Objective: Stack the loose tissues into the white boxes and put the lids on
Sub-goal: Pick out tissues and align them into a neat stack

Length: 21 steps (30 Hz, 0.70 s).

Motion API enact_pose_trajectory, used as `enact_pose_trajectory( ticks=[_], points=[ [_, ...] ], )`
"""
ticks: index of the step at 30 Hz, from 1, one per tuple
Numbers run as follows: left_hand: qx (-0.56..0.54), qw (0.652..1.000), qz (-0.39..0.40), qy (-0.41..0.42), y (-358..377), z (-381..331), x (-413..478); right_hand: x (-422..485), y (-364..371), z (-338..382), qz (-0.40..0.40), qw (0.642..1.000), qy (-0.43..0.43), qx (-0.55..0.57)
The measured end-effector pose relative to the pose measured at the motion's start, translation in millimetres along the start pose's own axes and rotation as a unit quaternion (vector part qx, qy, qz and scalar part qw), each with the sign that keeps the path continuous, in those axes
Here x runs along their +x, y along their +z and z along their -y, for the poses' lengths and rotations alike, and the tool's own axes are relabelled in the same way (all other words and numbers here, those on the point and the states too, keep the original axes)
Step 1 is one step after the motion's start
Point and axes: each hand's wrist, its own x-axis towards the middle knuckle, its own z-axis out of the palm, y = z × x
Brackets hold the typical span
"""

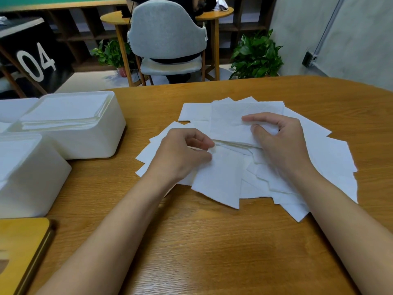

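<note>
Your left hand (182, 155) pinches one tissue (219, 177), your right hand (280, 138) grips a small stack (229, 122), loose tissues (336, 162) fanned beneath both. Left of them: a filled, uncovered white box (89, 139), a second box (32, 179), a wooden lid (21, 248).

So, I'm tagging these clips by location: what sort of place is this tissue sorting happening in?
Probably an office lounge or shared workspace, not a home: a grey upholstered chair at a small round table, potted plants on the floor, and a black block marked 04, like a numbered station.
</note>
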Motion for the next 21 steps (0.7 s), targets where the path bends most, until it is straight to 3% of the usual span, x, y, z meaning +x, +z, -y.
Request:
enact_pose_trajectory(
  ticks=[8,13,17,21],
  points=[
    [0.018,0.997,0.002,0.069,-0.3,-6.2,-0.3,-0.1,-0.7,1.3,0.003,1.000,-0.008,0.000],
    [0.005,0.986,0.014,0.169,1.0,-11.3,-4.0,-5.6,-0.4,13.3,0.104,0.993,-0.050,0.040],
    [0.010,0.969,-0.030,0.244,2.7,-8.9,-3.7,-10.2,2.5,13.8,0.163,0.984,-0.053,0.042],
    [-0.026,0.968,-0.066,0.240,1.6,-5.3,0.5,-9.6,0.5,15.4,0.195,0.979,-0.034,0.056]
  ],
)
